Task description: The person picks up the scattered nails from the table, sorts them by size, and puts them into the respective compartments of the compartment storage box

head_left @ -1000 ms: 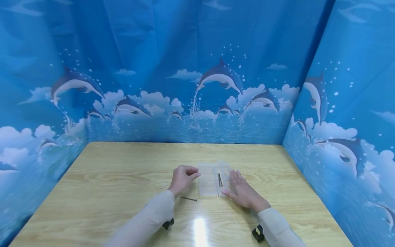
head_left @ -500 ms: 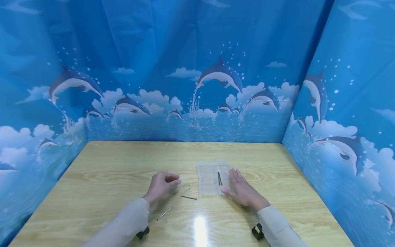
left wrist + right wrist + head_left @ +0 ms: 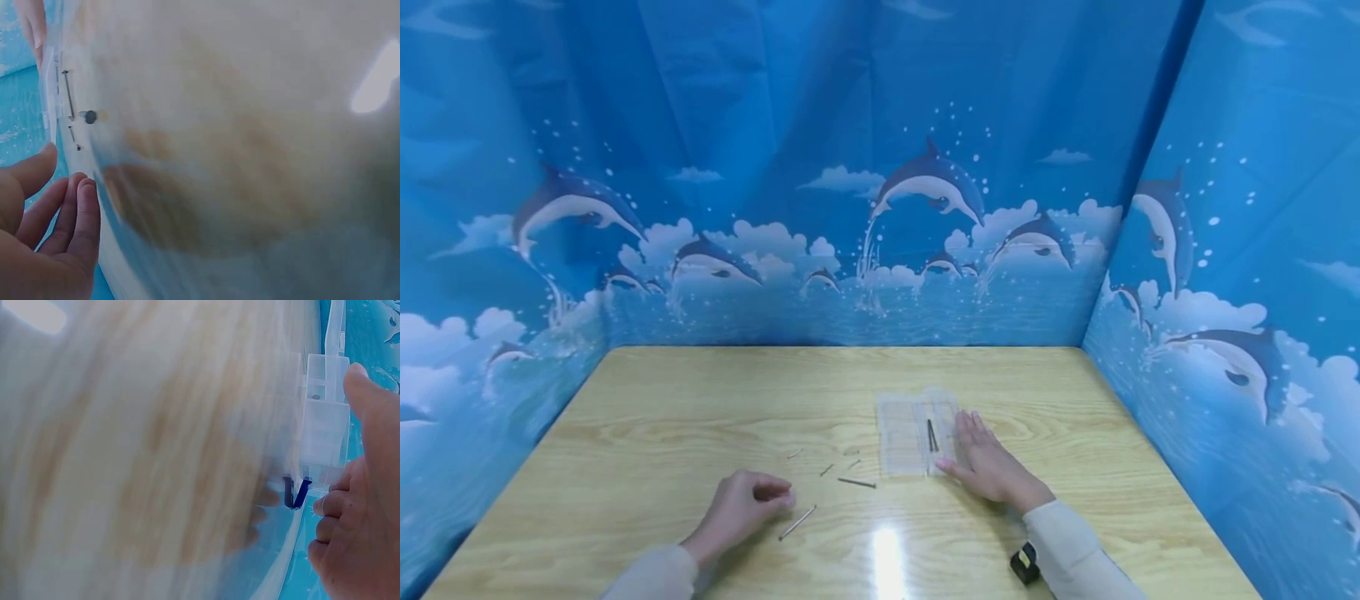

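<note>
The left hand (image 3: 741, 508) rests on the wooden table (image 3: 700, 400) near the front edge, its fingers loosely curled with the thumb close to the fingertips; whether it pinches anything cannot be told. Just to its right lies a long silver nail (image 3: 797, 522), close to the fingertips but apart from them. Farther off lie a dark nail (image 3: 857, 482) and several small short pins (image 3: 826, 470), scattered between the hand and a clear plastic box (image 3: 910, 433). The box holds a dark nail in its right part. The right hand (image 3: 988, 462) lies flat with straight fingers, touching the box's right edge.
</note>
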A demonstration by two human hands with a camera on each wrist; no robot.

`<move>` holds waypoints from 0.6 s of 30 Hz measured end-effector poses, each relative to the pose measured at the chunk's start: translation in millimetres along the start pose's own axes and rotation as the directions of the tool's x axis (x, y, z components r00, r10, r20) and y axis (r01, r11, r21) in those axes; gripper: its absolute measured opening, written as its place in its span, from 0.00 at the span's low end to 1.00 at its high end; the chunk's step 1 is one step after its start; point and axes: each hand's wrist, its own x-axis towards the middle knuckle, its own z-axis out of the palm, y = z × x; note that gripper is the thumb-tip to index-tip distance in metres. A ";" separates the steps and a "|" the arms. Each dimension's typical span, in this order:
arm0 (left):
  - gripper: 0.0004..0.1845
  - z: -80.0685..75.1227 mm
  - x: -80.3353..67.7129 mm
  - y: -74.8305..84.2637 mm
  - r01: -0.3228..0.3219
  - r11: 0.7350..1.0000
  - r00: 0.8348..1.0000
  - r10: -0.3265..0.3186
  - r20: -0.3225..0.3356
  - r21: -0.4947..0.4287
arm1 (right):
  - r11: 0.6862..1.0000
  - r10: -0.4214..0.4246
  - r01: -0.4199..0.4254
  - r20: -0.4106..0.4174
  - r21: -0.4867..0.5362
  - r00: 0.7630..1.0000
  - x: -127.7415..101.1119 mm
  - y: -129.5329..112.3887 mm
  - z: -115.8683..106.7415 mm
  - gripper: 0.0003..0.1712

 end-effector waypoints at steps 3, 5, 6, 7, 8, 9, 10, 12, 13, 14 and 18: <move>0.13 -3.6 -9.7 -5.2 -0.014 1.000 1.000 0.014 0.011 0.012 | 1.000 0.000 0.000 0.002 -0.002 1.000 0.0 0.1 0.1 0.52; 0.14 -5.3 -16.2 -7.6 -0.021 1.000 1.000 0.021 0.014 0.011 | 1.000 0.002 -0.002 0.002 -0.003 1.000 -0.3 -0.4 0.1 0.51; 0.14 -6.1 -19.1 -8.5 -0.027 1.000 0.999 0.027 0.016 0.010 | 1.000 0.003 -0.003 0.004 -0.006 1.000 -0.3 -0.5 0.1 0.51; 0.15 -6.6 -21.9 -9.1 -0.033 0.999 0.999 0.032 0.019 0.009 | 1.000 0.006 -0.006 0.007 -0.005 1.000 -0.4 -0.8 -0.1 0.51; 0.15 -6.9 -24.6 -9.6 -0.037 0.999 0.999 0.037 0.023 0.002 | 1.000 0.007 -0.006 0.008 -0.004 1.000 -0.5 -1.1 -0.3 0.52; 0.16 -7.0 -26.9 -10.0 -0.045 0.999 0.999 0.045 0.030 -0.003 | 1.000 0.006 -0.006 0.008 -0.003 1.000 -0.6 -1.2 -0.5 0.52; 0.17 -6.8 -28.6 -10.6 -0.058 0.998 0.998 0.058 0.036 -0.002 | 1.000 0.006 -0.006 0.009 -0.004 1.000 -0.6 -1.4 -0.8 0.52; 0.18 -5.8 -31.2 -11.3 -0.083 0.997 0.995 0.083 0.046 -0.002 | 1.000 0.006 -0.006 0.010 -0.004 1.000 -0.5 -1.5 -1.0 0.51; 0.18 -4.9 -31.8 -11.5 -0.094 0.996 0.994 0.094 0.049 -0.002 | 1.000 0.005 -0.005 0.008 -0.001 1.000 -0.6 -1.6 -1.1 0.51; 0.17 -4.0 -32.3 -11.7 -0.102 0.995 0.993 0.102 0.053 -0.004 | 1.000 0.004 -0.004 0.006 0.001 1.000 -0.6 -1.5 -1.0 0.51; 0.16 -0.4 -33.0 -12.0 -0.116 0.993 0.992 0.116 0.050 0.009 | 1.000 0.012 -0.012 0.009 0.006 1.000 -1.0 -1.5 -0.8 0.51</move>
